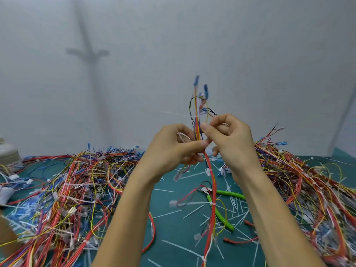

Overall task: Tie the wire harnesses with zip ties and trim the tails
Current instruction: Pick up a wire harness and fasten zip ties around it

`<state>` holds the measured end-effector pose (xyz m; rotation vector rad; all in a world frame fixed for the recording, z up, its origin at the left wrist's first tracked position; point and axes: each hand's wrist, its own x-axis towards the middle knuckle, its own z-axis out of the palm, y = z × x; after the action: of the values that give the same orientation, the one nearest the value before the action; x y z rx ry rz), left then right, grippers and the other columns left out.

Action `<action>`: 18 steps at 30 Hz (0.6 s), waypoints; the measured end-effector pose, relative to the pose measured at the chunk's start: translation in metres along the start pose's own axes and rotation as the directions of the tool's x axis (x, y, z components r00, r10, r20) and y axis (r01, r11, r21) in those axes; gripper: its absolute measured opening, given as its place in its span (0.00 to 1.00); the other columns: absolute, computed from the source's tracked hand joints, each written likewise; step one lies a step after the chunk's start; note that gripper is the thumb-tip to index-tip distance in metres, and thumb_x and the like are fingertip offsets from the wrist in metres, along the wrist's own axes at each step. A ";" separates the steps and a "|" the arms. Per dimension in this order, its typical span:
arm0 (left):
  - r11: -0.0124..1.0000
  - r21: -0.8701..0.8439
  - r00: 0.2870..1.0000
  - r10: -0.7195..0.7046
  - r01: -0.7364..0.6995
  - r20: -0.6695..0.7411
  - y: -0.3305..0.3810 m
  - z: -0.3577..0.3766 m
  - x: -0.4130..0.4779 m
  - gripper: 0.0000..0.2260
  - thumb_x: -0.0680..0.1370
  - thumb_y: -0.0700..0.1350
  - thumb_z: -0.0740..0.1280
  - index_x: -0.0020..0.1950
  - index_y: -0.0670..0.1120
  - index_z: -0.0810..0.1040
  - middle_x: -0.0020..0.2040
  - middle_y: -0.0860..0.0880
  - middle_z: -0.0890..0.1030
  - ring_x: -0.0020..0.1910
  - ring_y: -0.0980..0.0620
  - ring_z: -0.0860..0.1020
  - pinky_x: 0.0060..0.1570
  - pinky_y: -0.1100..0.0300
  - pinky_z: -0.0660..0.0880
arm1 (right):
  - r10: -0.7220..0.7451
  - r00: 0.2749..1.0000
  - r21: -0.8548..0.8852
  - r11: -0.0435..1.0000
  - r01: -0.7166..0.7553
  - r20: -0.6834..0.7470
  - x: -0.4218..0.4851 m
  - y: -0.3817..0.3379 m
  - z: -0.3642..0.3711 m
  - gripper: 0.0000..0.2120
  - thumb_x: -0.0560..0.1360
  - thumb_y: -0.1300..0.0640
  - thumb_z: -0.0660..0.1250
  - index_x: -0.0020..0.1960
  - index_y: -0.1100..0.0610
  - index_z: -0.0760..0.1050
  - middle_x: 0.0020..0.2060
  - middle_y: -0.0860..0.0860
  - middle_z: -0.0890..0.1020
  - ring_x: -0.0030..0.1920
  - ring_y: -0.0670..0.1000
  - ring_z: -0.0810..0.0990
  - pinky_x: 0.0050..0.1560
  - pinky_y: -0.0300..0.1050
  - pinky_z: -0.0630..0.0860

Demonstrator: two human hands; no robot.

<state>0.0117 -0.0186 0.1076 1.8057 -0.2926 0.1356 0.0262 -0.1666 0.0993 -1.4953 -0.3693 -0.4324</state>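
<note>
- Hands are both raised in front of the camera, above the counter, with the forearms coming up from the bottom edge and leaning toward each other.
- The left hand has its fingers curled, and its thumb points to the right; thumb and fingers pinch the wire harness.
- The right hand is very close, almost touching the left one. Its fingers are curled too, and thumb and forefinger pinch the same bundle from the right side. Whether they also catch a tie, I cannot tell.
- The wire harness stands almost upright between the two hands. Its blue connectors are above the fingers, and its red and yellow wires hang down to the counter between the forearms.
- A white zip tie lies across the fingers of the left hand, just beside the bundle. A thin white tail sticks out to the left from the bundle, above the hands.
- Green-handled cutters lie on the counter under the right forearm, partly hidden by the hanging wires.
- Many cut white tails are scattered on the green surface.
- One big harness pile lies at the left and another pile at the right.
</note>
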 end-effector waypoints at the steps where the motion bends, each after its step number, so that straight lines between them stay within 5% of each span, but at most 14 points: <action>1: 0.999 -0.053 1.000 -0.002 0.001 -0.025 0.001 0.000 0.000 0.11 0.74 0.39 0.74 0.50 0.35 0.76 0.38 0.41 0.85 0.36 0.47 0.85 0.42 0.52 0.84 | 0.000 1.000 -0.004 1.000 0.001 0.027 0.000 0.000 0.000 0.05 0.77 0.61 0.70 0.45 0.57 0.74 0.33 0.46 0.84 0.33 0.43 0.79 0.28 0.37 0.74; 5: 0.997 -0.076 0.997 0.015 -0.021 -0.077 0.002 -0.006 -0.001 0.03 0.76 0.35 0.71 0.48 0.38 0.80 0.39 0.42 0.86 0.31 0.52 0.82 0.37 0.58 0.82 | -0.032 0.994 -0.072 0.997 0.040 0.104 0.001 -0.003 -0.003 0.05 0.79 0.64 0.66 0.50 0.55 0.76 0.43 0.45 0.87 0.45 0.41 0.83 0.38 0.36 0.78; 11: 0.999 -0.044 0.996 0.023 -0.026 -0.081 0.000 -0.014 0.000 0.03 0.77 0.36 0.69 0.46 0.43 0.79 0.41 0.43 0.86 0.30 0.54 0.79 0.38 0.58 0.80 | -0.103 0.980 -0.433 0.885 0.170 0.173 0.002 0.000 -0.005 0.08 0.76 0.61 0.69 0.45 0.49 0.81 0.40 0.42 0.85 0.43 0.37 0.81 0.44 0.27 0.73; 18: 0.995 -0.092 0.983 0.028 -0.045 -0.179 -0.004 -0.021 0.001 0.02 0.78 0.36 0.68 0.49 0.42 0.78 0.39 0.41 0.84 0.28 0.56 0.78 0.33 0.63 0.79 | -0.178 0.981 -0.088 0.981 0.172 -0.071 0.001 -0.004 -0.004 0.10 0.76 0.65 0.67 0.44 0.51 0.80 0.39 0.47 0.87 0.41 0.47 0.86 0.31 0.38 0.77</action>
<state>0.0155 0.0027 0.1093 1.6810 -0.2018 0.3019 0.0248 -0.1712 0.1034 -1.5259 -0.4271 -0.6510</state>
